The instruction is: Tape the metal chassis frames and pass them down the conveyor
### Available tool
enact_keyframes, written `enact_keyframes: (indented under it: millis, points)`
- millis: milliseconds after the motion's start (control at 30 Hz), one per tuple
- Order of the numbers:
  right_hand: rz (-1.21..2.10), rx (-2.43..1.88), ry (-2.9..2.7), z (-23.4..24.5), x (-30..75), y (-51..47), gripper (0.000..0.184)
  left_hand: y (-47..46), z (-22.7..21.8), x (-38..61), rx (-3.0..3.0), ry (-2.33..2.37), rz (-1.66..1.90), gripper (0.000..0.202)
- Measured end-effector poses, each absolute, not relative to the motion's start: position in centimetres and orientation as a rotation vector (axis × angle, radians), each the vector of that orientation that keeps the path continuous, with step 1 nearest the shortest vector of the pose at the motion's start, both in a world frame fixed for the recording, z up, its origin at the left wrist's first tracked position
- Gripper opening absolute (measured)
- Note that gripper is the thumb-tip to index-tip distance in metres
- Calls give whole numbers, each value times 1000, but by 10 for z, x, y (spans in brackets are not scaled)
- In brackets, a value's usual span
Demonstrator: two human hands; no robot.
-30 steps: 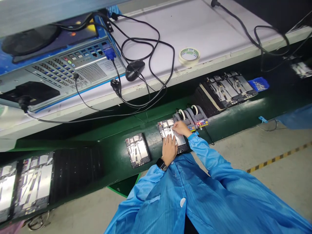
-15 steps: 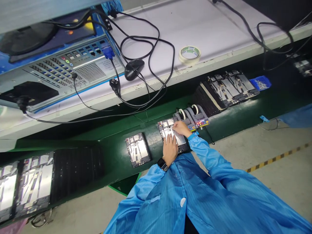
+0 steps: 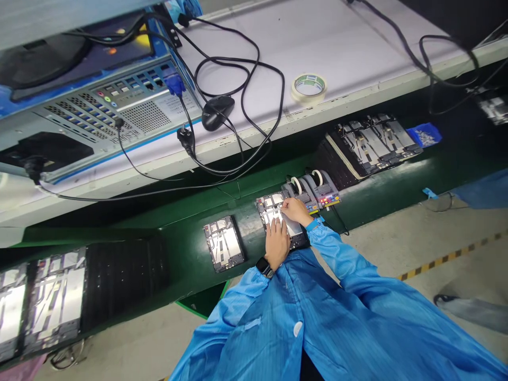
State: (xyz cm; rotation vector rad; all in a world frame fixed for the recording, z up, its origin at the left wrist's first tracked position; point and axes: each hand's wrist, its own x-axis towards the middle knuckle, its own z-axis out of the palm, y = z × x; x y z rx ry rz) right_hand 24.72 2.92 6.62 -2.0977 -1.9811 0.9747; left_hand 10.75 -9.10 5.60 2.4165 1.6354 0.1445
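An opened tablet [image 3: 295, 228] with silvery inner plates lies on the green bench in front of me. My left hand [image 3: 277, 246], a dark watch on its wrist, rests on it with the fingers stretched out flat. Over the tablet's upper right part, my right hand [image 3: 297, 210] has thumb and fingers pinched together. Whatever is between those fingertips is too small to make out. Just beyond that hand stand two grey tape dispensers [image 3: 329, 191] with white rolls and lit buttons. To the left lies a second opened tablet [image 3: 224, 244].
More opened tablets [image 3: 57, 296] lie on a black surface at far left. A black stack topped with tablet parts [image 3: 383, 142] and a blue packet [image 3: 424, 135] sit right. The white shelf holds a computer case [image 3: 138, 114], mouse [image 3: 217, 112], tape roll [image 3: 309, 87] and looping cables.
A person's shoe and trouser leg have come into view on the floor at the lower right. Both my hands stay in nearly the same place on the tablet.
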Motion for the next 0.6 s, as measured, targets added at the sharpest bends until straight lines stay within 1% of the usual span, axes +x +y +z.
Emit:
enact_keyframes:
  millis: [400, 600]
  points:
    - [897, -2119, -2031, 63, 245, 20, 12, -90, 59, 107, 2408, 1612, 156, 58]
    - [889, -2165, -2071, 70, 241, 21, 14, -90, 60, 106, 2392, 1610, 162, 60]
